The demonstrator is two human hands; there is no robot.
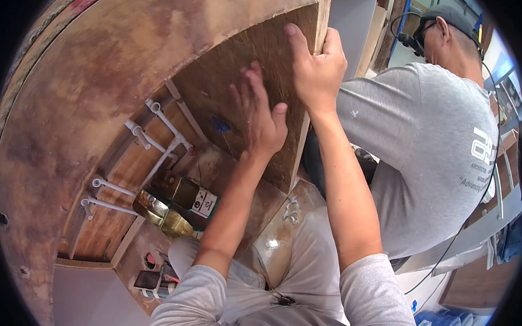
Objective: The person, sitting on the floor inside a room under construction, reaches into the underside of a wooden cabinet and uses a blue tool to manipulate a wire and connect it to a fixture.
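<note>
One brown panel (280,59), edge gripped by the right hand (320,74), faces the spread-fingered left hand (264,120).

a head-worn fisheye view; it looks down from close above the lap (313,247) toward left hand (265,131) and right hand (320,80)

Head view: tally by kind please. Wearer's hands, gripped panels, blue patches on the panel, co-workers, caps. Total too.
Wearer's hands: 2 (left hand, right hand)
Panel, gripped by the right: 1
Blue patch: 1
Co-worker: 1
Cap: 1
Total: 6
</note>
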